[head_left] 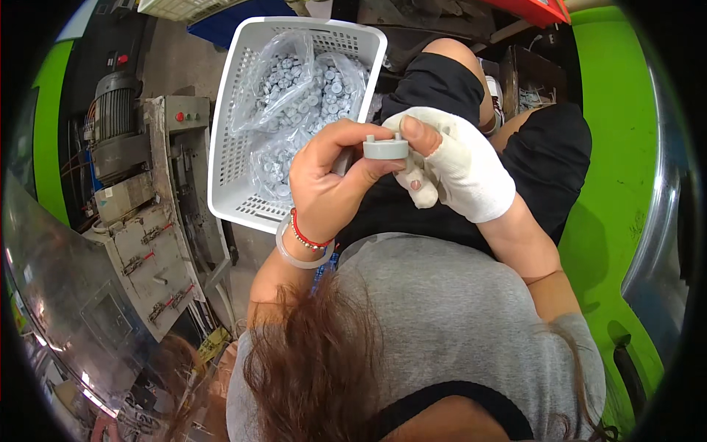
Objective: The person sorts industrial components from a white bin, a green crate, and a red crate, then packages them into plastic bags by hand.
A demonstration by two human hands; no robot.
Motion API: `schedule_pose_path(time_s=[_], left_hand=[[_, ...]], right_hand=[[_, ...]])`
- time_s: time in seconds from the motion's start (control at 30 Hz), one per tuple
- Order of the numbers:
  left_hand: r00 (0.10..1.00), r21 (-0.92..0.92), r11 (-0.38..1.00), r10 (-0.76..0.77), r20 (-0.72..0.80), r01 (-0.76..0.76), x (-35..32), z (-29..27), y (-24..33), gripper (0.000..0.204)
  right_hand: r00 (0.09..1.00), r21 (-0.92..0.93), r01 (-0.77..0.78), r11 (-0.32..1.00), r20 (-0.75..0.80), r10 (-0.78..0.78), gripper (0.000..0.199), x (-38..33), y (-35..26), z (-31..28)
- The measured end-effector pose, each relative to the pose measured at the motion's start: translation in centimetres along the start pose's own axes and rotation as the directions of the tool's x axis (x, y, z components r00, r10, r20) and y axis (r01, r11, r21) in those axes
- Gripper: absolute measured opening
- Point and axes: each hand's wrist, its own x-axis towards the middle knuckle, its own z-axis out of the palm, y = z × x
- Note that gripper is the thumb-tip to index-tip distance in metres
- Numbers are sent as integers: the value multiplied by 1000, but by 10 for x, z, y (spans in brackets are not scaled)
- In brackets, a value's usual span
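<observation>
Pinching a small round grey part (385,149), the left hand (324,166) has thumb and index finger clamped on its edge, just past the view's centre toward 12 o'clock. Two short posts stand on the part's top face. The right hand (464,166), in a white glove with the thumb and one fingertip exposed, sits close on the part's 3 o'clock side. Its bare thumb lies beside the nearer post; whether it touches or grips the part cannot be told. The two hands are together around the part.

A red beaded bracelet (302,234) and a pale bangle (298,261) circle the left wrist.

At 11 o'clock stands a white perforated basket (234,166), near the left hand. It contains clear plastic bags (247,107) holding many small grey round pieces (331,92).

At 10 o'clock a ribbed grey motor (116,110) stands beside a box with a red button (179,116). At 9 o'clock a pale metal panel (158,269) carries several toggle clamps. A bright green surface (607,250) runs along 3 o'clock.
</observation>
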Motion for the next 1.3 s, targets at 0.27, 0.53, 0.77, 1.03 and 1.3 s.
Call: schedule_pose_path(time_s=[0.27,0.53,0.77,1.03,1.3], left_hand=[[989,-250,963,-123,-82,99,-1,1,-9,20],[668,-383,733,-675,-313,562,36,-123,-153,27],[880,-591,735,-468,-86,333,40,-41,-75,55],[978,-367,916,199,64,-162,32,2,-20,70],[977,-235,952,212,36,-198,17,-13,-20,47]], right_hand=[[1000,-91,-8,996,-27,6,41,10,2,-3],[967,-83,106,991,-222,-122,39,32,24,-21],[868,-636,337,694,-76,-491,29,39,39,-19],[893,-511,388,767,2,-450,31,23,26,1],[636,-683,626,378,165,-754,22,13,15,-7]])
